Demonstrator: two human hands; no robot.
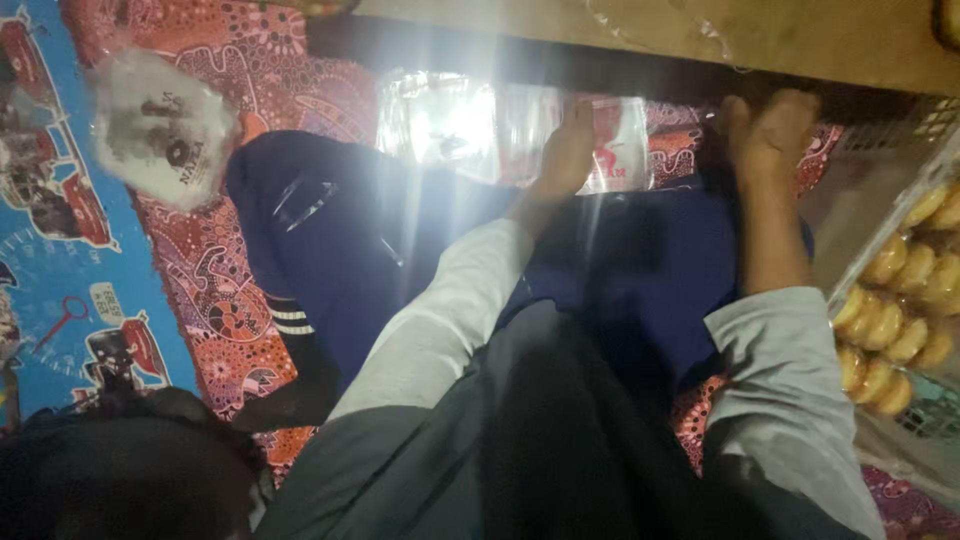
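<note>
My left hand (568,150) rests on a clear plastic bag (470,125) that shines with glare and carries a red print. The bag lies on the patterned cloth just below a wooden edge. My right hand (768,135) reaches under that wooden edge beside the bag's right end; its fingers are partly hidden in shadow. Both arms wear grey sleeves. My dark blue trouser legs (330,240) are folded beneath the arms.
A low wooden board (800,40) spans the top. A tray of round golden pastries (905,310) sits at the right. A crumpled clear printed bag (160,130) lies at upper left on the red patterned cloth (215,300), next to a blue printed mat (50,280).
</note>
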